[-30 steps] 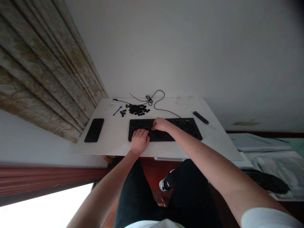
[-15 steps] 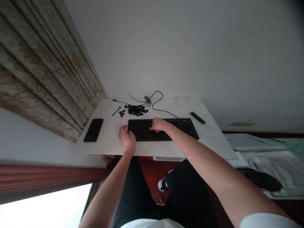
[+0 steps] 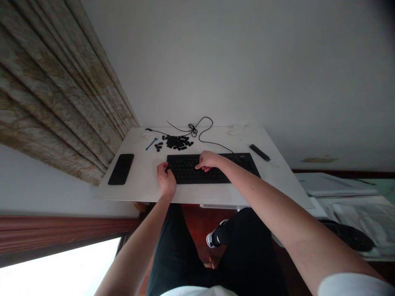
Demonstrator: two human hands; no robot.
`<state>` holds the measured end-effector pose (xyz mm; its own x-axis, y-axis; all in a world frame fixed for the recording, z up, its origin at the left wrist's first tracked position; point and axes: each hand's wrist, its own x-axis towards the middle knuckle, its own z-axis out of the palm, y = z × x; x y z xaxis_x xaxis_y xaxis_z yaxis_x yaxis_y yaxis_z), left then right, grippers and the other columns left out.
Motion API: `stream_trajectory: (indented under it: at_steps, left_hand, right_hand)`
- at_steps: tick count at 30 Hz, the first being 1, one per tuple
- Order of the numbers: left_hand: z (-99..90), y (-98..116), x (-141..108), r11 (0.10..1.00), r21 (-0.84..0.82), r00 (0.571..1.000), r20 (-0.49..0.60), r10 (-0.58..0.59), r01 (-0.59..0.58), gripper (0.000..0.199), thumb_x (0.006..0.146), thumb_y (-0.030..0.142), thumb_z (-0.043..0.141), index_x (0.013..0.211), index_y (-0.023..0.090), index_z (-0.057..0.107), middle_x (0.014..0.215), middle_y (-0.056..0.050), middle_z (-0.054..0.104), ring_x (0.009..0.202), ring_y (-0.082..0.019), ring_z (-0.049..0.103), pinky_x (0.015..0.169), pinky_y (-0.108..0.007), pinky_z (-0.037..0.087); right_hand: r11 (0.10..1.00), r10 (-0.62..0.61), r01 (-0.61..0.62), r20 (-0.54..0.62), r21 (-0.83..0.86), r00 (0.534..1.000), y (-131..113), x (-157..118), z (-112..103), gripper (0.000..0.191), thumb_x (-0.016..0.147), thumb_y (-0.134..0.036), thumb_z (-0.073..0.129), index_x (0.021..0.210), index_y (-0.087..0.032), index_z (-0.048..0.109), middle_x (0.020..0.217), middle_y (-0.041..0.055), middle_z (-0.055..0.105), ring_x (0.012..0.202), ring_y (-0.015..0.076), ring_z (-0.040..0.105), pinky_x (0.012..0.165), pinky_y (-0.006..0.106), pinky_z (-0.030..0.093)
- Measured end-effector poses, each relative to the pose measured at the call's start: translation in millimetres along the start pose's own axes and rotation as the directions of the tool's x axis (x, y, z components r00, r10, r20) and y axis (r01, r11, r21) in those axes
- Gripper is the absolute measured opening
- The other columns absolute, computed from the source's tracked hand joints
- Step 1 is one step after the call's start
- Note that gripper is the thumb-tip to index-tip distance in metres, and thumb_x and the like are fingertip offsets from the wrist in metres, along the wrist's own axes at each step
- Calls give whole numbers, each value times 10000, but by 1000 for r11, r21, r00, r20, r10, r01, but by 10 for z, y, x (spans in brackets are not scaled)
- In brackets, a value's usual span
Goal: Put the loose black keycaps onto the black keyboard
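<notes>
A black computer keyboard lies flat on a white desk. My right hand rests on its keys near the middle, fingertips down. At the keyboard's left end is my left hand, its fingers curled against the edge. Neither hand shows a held object, though small items could be hidden under the fingers. Beyond the keyboard lies a heap of several small black keycaps, with a small blue tool to its left.
A black smartphone lies at the desk's left end. A thin black cable loops along the far edge, and a black bar lies at the far right. Curtains hang left. Papers lie beyond the right edge.
My left hand has moved from the keys to the keyboard's left end. My right hand stays over the middle of the keys. The keycap heap looks unchanged.
</notes>
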<state>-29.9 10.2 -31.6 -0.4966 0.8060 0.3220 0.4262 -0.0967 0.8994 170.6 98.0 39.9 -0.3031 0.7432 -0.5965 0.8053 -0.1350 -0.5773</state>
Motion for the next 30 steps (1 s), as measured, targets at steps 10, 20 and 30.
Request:
stream_trajectory:
  at_steps: [10,20,30]
  left_hand:
    - [6,-7,1,1000,12,1000,15,-8,7,306,792,57,472,1036,205,580,1046,-58,593,1019,-184,586,963,-351,462]
    - [-3,33,0,1000,18,999,43,-18,18,294,803,71,461,1041,206,569,1036,-58,595,1027,-188,579,974,-361,449]
    - [-17,127,-8,980,98,978,131,160,-173,200,776,79,489,855,207,622,1007,-60,587,1028,-215,584,1001,-393,441]
  right_hand:
    - [849,-62,25,-52,-527,997,-235,45,-159,507,608,-484,834,903,-80,750,910,160,737,891,304,684,696,318,490]
    - [869,-129,98,-31,-485,991,-221,29,-146,316,632,-400,829,809,-165,714,846,79,709,795,248,649,588,290,414]
    - [908,-170,142,-38,-394,985,-177,27,-89,223,638,-298,828,790,-171,724,795,46,717,731,188,636,601,258,411]
